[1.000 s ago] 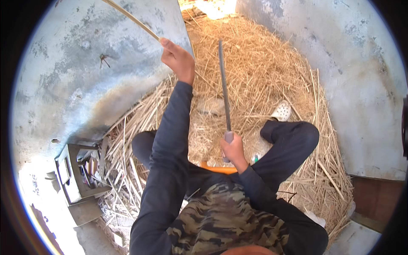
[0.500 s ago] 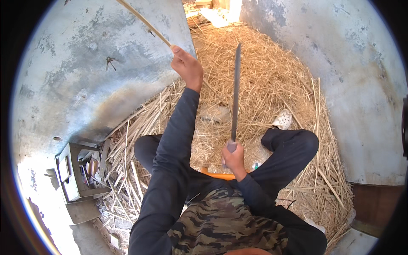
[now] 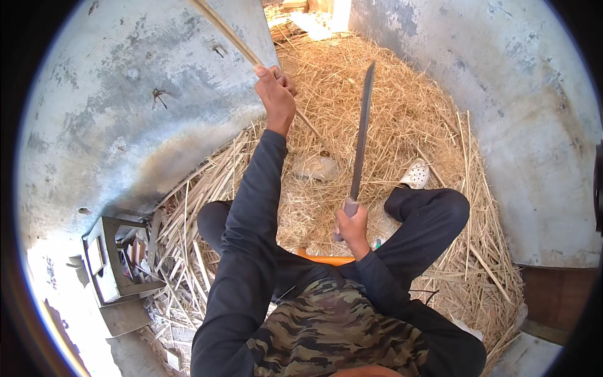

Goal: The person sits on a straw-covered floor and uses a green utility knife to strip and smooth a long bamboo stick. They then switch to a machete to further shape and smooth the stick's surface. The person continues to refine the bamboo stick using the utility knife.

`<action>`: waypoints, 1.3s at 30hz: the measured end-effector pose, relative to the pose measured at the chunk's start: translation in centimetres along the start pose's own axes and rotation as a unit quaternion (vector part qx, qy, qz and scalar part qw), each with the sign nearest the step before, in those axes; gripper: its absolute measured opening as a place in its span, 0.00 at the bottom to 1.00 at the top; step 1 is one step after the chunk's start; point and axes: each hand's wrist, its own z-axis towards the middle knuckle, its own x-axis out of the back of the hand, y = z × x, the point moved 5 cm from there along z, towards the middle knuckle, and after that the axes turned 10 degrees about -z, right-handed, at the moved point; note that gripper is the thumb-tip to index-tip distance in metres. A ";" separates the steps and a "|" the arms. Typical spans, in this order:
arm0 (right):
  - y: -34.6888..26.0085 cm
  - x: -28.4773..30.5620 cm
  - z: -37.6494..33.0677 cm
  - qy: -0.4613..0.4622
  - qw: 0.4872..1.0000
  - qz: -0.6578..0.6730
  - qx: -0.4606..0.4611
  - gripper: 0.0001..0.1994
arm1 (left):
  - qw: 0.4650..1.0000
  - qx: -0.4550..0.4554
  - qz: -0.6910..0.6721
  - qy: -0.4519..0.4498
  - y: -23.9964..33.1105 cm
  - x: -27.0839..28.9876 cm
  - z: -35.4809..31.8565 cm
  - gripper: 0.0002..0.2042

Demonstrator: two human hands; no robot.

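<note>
My left hand (image 3: 276, 97) is closed around a long pale bamboo strip (image 3: 220, 26), held out ahead of me. The strip rises to the upper left past the frame's edge, and its lower part (image 3: 309, 125) slants down to the right below my fist. Gripped in my right hand (image 3: 353, 227) is a machete (image 3: 362, 135), its greyish handle (image 3: 350, 208) in my fist and its long dark blade pointing up and away. The blade stands apart from the strip, to its right. A flat stone block (image 3: 316, 168) lies on the floor near the strip's lower end.
Straw-like shavings (image 3: 377, 100) cover the floor, with split strips (image 3: 217, 160) piled at left. Grey walls (image 3: 157, 56) flank me. A wooden box frame (image 3: 116, 261) with small items stands at left. I sit on something orange (image 3: 323, 258); a white clog (image 3: 416, 174) is on my foot.
The machete has shifted slightly right, its blade now turned more flat toward view. My left hand has turned a little, with more fingers showing and the strip appearing wider.
</note>
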 end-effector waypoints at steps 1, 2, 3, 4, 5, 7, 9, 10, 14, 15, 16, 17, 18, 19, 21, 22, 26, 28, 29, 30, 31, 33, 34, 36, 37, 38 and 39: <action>-0.2 -0.7 -0.2 -0.007 0.999 0.038 0.011 0.05 | 0.999 0.022 -0.019 -0.036 -0.2 -0.2 0.1 0.32; -0.4 -1.6 -0.4 -0.014 0.997 0.077 0.021 0.05 | 0.998 0.034 -0.024 -0.053 -0.5 -0.4 0.2 0.32; 0.2 -2.4 -1.2 -0.004 0.998 0.069 -0.007 0.05 | 0.996 0.044 -0.028 -0.069 -0.6 -0.4 0.3 0.32; 2.2 -2.8 -1.5 -0.024 0.996 0.035 -0.080 0.05 | 0.994 0.054 -0.037 -0.086 -0.7 -0.9 0.2 0.33; 4.9 -3.0 -1.5 -0.043 0.987 0.001 -0.152 0.06 | 0.996 0.058 -0.031 -0.064 -0.7 -1.0 0.1 0.32; 7.0 -2.7 -1.7 -0.022 0.965 0.009 -0.262 0.07 | 0.998 0.062 -0.021 -0.025 -0.1 -1.1 0.3 0.32; 6.4 -1.0 -0.6 0.012 0.968 0.016 -0.251 0.07 | 0.997 0.066 -0.020 -0.028 -0.2 -0.5 0.5 0.32; 5.3 -0.5 -1.0 0.030 0.967 0.021 -0.253 0.07 | 0.997 0.076 -0.016 -0.028 -0.3 0.1 0.1 0.33; -0.8 -0.9 -1.0 0.012 0.988 0.148 -0.045 0.07 | 0.994 0.091 -0.022 -0.052 -0.6 0.0 0.1 0.33; 0.1 -1.0 -0.9 0.008 0.990 0.144 -0.009 0.07 | 0.992 0.095 -0.029 -0.071 -1.0 -0.6 0.1 0.33; 2.5 -1.4 -0.8 0.004 0.994 0.103 -0.023 0.07 | 0.990 0.098 -0.035 -0.091 -1.2 -1.0 0.2 0.33; 5.3 -1.8 -0.9 -0.001 0.997 0.062 -0.037 0.07 | 0.988 0.101 -0.041 -0.108 -1.2 -1.8 0.2 0.33; 5.6 -2.1 -1.2 -0.006 0.998 0.018 -0.053 0.07 | 0.986 0.104 -0.049 -0.122 -1.5 -2.2 0.0 0.33; 6.5 -2.2 -1.6 -0.058 0.986 -0.063 -0.142 0.06 | 0.983 0.108 -0.057 -0.135 -1.6 -2.6 -0.2 0.33; 6.0 -1.8 -1.9 -0.046 0.983 -0.009 -0.177 0.05 | 0.985 0.139 -0.044 -0.095 -2.1 -1.1 -0.6 0.32; 5.4 -1.7 -2.0 -0.041 0.980 0.018 -0.193 0.04 | 0.985 0.154 -0.037 -0.075 -2.6 -0.4 -0.8 0.32; 2.9 0.2 -0.4 0.043 0.996 -0.082 0.013 0.06 | 0.990 0.124 0.050 -0.043 -3.8 0.7 -2.0 0.32; 1.0 0.8 -1.2 0.036 0.998 -0.049 0.025 0.07 | 0.988 0.132 0.023 -0.072 -3.7 0.1 -3.5 0.32; -0.2 0.8 -1.8 0.027 0.999 -0.028 0.037 0.07 | 0.990 0.118 0.017 -0.072 -3.1 0.2 -4.3 0.32; -1.2 0.8 -1.6 0.021 0.998 -0.003 0.057 0.07 | 0.992 0.100 0.009 -0.079 -1.5 -1.1 -4.3 0.32; -0.1 1.2 -1.2 0.020 0.996 -0.021 0.081 0.06 | 0.993 0.085 0.000 -0.087 -0.1 -2.5 -4.0 0.32; 0.3 0.6 -1.3 0.009 1.000 0.009 0.019 0.06 | 0.994 0.063 0.002 -0.087 3.0 -3.9 -2.8 0.32; 0.3 0.3 -1.4 0.003 1.000 0.024 -0.013 0.05 | 0.995 0.051 0.004 -0.086 3.8 -4.1 -2.5 0.32; -1.3 -0.4 -1.5 -0.027 0.996 0.027 -0.075 0.06 | 0.994 0.039 0.005 -0.100 2.9 -3.7 -2.3 0.32; -2.4 -0.8 -1.2 -0.040 0.993 0.028 -0.105 0.06 | 0.994 0.032 0.004 -0.108 2.6 -3.7 -2.2 0.32; -3.2 -1.1 -0.6 -0.067 0.992 0.015 -0.102 0.06 | 0.994 0.024 0.017 -0.103 2.5 -3.4 -2.4 0.32; -4.0 -1.1 0.3 -0.093 0.991 0.003 -0.098 0.06 | 0.994 0.015 0.029 -0.100 2.4 -3.3 -2.8 0.32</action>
